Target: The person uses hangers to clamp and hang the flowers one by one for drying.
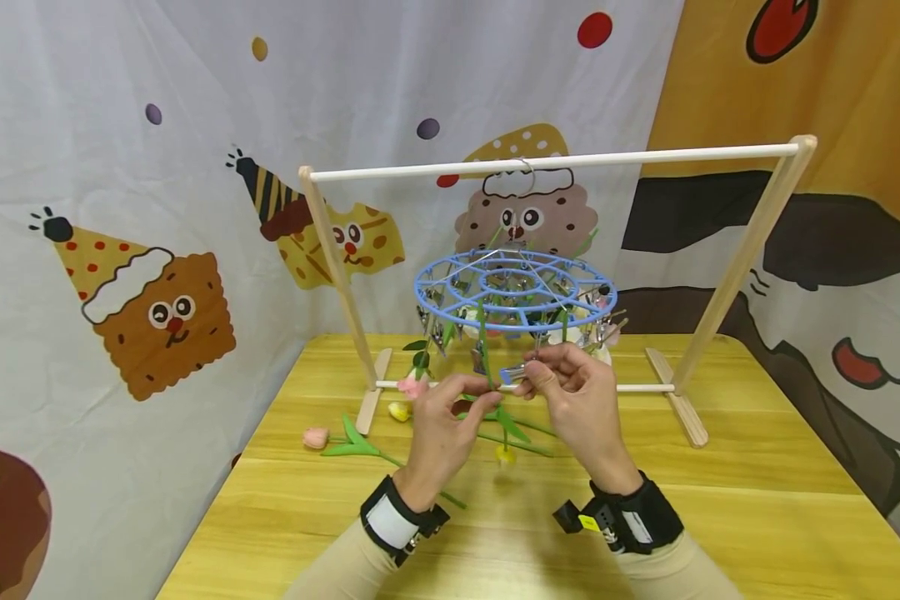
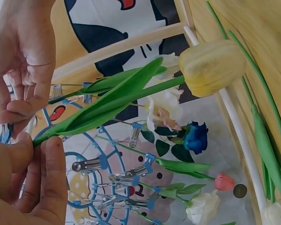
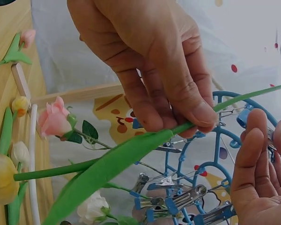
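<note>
My left hand [image 1: 450, 425] pinches the green stem of a yellow tulip [image 2: 213, 68] between thumb and fingers. The tulip hangs bloom down, its stem end pointing up toward a round blue clip hanger [image 1: 515, 327]. Close beside it, my right hand [image 1: 585, 408] holds a metal clip with blue tips [image 1: 512, 373] that hangs from the near side of the hanger. In the right wrist view the clip [image 3: 245, 116] is partly hidden by the fingers, and the upper stem slants up toward it. Other clips hold flowers, among them a pink rose [image 3: 57, 117] and a blue rose [image 2: 195, 138].
The hanger hooks onto the white top bar [image 1: 600, 158] of a rack with wooden legs [image 1: 742, 258]. A lower white bar [image 1: 637, 388] crosses behind the hands. On the wooden table [image 1: 270, 517] lie a pink tulip [image 1: 316, 438], a yellow tulip [image 1: 399, 411] and other stems.
</note>
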{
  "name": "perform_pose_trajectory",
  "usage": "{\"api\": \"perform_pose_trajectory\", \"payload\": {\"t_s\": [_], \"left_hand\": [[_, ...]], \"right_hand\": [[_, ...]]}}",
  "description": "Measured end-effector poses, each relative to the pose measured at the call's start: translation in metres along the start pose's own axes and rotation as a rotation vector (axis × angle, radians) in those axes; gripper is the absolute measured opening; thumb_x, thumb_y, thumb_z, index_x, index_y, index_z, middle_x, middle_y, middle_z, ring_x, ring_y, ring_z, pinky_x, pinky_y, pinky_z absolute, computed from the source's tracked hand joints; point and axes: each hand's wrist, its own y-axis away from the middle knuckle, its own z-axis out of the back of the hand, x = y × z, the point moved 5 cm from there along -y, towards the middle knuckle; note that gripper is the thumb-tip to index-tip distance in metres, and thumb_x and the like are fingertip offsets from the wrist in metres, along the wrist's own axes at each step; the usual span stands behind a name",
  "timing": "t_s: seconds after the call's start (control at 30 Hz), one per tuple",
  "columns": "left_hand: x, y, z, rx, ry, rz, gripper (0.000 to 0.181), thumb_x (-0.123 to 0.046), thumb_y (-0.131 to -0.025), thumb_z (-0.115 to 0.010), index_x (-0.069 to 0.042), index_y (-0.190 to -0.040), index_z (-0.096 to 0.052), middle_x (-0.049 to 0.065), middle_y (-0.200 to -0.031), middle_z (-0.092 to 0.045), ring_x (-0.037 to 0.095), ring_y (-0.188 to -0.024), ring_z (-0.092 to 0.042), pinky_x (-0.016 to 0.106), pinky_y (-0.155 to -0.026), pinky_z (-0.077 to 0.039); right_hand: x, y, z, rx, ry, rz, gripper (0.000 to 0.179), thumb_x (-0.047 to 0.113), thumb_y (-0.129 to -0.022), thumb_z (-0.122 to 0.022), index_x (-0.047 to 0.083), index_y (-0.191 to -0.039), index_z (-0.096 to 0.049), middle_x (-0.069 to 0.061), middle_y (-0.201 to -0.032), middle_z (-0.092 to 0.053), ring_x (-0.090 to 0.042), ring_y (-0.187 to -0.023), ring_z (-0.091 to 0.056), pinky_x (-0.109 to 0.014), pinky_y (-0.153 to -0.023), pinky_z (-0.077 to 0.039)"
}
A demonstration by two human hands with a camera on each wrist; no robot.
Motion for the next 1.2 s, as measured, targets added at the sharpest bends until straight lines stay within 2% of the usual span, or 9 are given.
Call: {"api": "perform_pose_trajectory", "payload": {"t_s": [0.03, 0.07, 0.13, 0.33, 0.43, 0.63, 0.87, 1.2], "left_hand": [[-0.001, 0.000, -0.001, 0.002, 0.010, -0.006, 0.010, -0.010, -0.103, -0.089, -0.008, -0.111, -0.083, 0.009, -0.105, -0.088, 0.022, -0.085, -0.088, 0.061, -0.112, -0.067], [-0.002, -0.001, -0.002, 0.004, 0.022, -0.009, 0.010, -0.010, -0.103, -0.088, -0.007, -0.111, -0.083, 0.010, -0.104, -0.088, 0.024, -0.085, -0.088, 0.054, -0.100, -0.073], [-0.003, -0.002, -0.005, 0.012, 0.045, -0.005, 0.009, -0.009, -0.105, -0.087, -0.005, -0.112, -0.083, 0.012, -0.105, -0.087, 0.026, -0.086, -0.088, 0.043, -0.077, -0.076], [-0.008, -0.005, -0.010, 0.018, 0.070, -0.005, 0.012, -0.010, -0.105, -0.087, -0.003, -0.114, -0.082, 0.013, -0.107, -0.088, 0.028, -0.087, -0.088, 0.033, -0.077, -0.075], [-0.010, -0.007, -0.013, 0.016, 0.071, -0.013, 0.012, -0.011, -0.106, -0.087, -0.006, -0.115, -0.081, 0.012, -0.108, -0.088, 0.028, -0.087, -0.088, 0.030, -0.078, -0.074], [-0.012, -0.008, -0.015, 0.010, 0.109, -0.014, 0.014, -0.008, -0.106, -0.086, -0.003, -0.117, -0.080, 0.013, -0.109, -0.087, 0.028, -0.087, -0.088, 0.030, -0.078, -0.074], [-0.016, -0.009, -0.016, -0.010, 0.079, -0.051, 0.016, -0.008, -0.105, -0.086, -0.005, -0.119, -0.079, 0.014, -0.111, -0.088, 0.026, -0.088, -0.088, 0.027, -0.077, -0.073], [-0.022, -0.010, -0.017, -0.012, 0.069, -0.019, 0.019, -0.008, -0.104, -0.087, -0.003, -0.120, -0.077, 0.015, -0.112, -0.087, 0.028, -0.093, -0.089, 0.028, -0.078, -0.073]], "right_hand": [[0.000, 0.000, 0.000, 0.000, -0.006, -0.002, 0.013, -0.005, -0.112, -0.072, -0.015, -0.120, -0.074, 0.009, -0.105, -0.085, -0.008, -0.076, -0.082, -0.027, -0.077, -0.071], [0.000, 0.000, 0.001, -0.001, -0.011, -0.002, 0.014, -0.005, -0.112, -0.072, -0.016, -0.120, -0.073, 0.010, -0.104, -0.085, -0.008, -0.076, -0.082, -0.027, -0.077, -0.071], [0.000, 0.000, 0.002, -0.009, -0.016, -0.003, 0.013, -0.006, -0.112, -0.072, -0.017, -0.119, -0.073, 0.009, -0.104, -0.085, -0.008, -0.075, -0.082, -0.026, -0.076, -0.071], [0.000, -0.001, 0.002, -0.040, -0.027, -0.007, 0.008, -0.008, -0.110, -0.073, -0.015, -0.114, -0.075, 0.008, -0.100, -0.086, -0.008, -0.072, -0.082, -0.026, -0.072, -0.070], [0.001, -0.001, 0.002, -0.054, -0.023, -0.014, 0.008, -0.008, -0.110, -0.074, -0.015, -0.113, -0.076, 0.008, -0.098, -0.086, -0.010, -0.070, -0.082, -0.025, -0.071, -0.069], [0.002, -0.002, 0.004, -0.097, 0.003, -0.020, 0.009, -0.008, -0.110, -0.074, -0.016, -0.114, -0.077, 0.010, -0.095, -0.086, -0.008, -0.068, -0.081, -0.025, -0.070, -0.070], [0.002, -0.003, 0.003, -0.093, -0.003, -0.033, 0.011, -0.007, -0.110, -0.074, -0.017, -0.115, -0.076, 0.010, -0.096, -0.086, -0.008, -0.069, -0.081, -0.025, -0.070, -0.070], [0.000, -0.003, 0.001, -0.080, 0.008, -0.052, 0.014, -0.005, -0.112, -0.073, -0.015, -0.120, -0.076, 0.010, -0.097, -0.085, -0.008, -0.071, -0.081, -0.025, -0.071, -0.070]]}}
